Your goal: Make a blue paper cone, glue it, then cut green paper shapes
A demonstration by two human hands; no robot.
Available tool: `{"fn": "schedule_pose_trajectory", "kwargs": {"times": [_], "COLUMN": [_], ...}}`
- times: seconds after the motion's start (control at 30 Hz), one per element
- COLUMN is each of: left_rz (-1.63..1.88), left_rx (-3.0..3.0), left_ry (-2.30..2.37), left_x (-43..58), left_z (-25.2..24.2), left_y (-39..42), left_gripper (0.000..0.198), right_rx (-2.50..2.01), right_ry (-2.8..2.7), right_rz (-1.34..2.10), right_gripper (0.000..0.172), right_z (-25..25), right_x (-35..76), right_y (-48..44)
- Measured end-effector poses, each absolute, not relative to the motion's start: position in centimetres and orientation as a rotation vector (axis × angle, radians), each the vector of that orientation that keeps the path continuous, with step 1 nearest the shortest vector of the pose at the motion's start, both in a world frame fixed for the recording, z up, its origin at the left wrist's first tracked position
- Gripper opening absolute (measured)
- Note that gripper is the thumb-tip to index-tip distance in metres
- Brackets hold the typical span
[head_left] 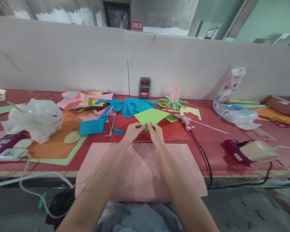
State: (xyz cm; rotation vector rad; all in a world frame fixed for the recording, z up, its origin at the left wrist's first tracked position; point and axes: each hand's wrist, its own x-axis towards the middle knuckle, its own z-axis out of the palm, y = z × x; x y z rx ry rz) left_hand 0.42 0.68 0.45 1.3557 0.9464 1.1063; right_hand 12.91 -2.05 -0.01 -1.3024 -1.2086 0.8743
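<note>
A bright green sheet of paper [152,116], pointed at its near end, is held up over the red board [176,130]. My left hand [134,131] pinches its near tip from the left. From the right, my right hand [156,132] grips the same tip, thumb on top. The fingertips of both hands nearly meet there, and what lies under them is hidden. A pink glue gun [187,122] lies just right of the paper. Behind the paper stands a blue paper cone [127,108]. A pink sheet [145,174] spreads beneath my forearms.
Yellow-handled scissors [163,105] and a pink cone decoration [175,95] stand at the back. Blue paper scraps [91,127] and a white plastic bag [36,117] lie left. Power strips [239,153] with cables sit at right and left. A white partition [87,61] closes the back.
</note>
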Motion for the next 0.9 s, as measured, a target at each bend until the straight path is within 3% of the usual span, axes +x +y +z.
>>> {"fn": "schedule_pose_trajectory", "kwargs": {"times": [0.23, 0.53, 0.9], "left_rz": [1.086, 1.063, 1.066], "left_rx": [1.056, 0.794, 0.795], "left_ry": [0.74, 0.639, 0.623], "left_x": [1.2, 0.6, -2.1], "left_z": [0.8, 1.3, 1.5], "left_y": [-0.1, 0.2, 1.4], "left_gripper": [0.036, 0.02, 0.03], "right_rx": [-1.157, -1.038, -1.005], "right_ry": [-1.143, -1.189, -1.193], "right_rz": [0.956, 1.151, 1.379], "right_gripper": [0.04, 0.04, 0.038], "right_z": [-0.1, 1.1, 2.4], "right_x": [12.5, 12.0, 14.0], "right_y": [-1.9, -2.8, -2.7]}}
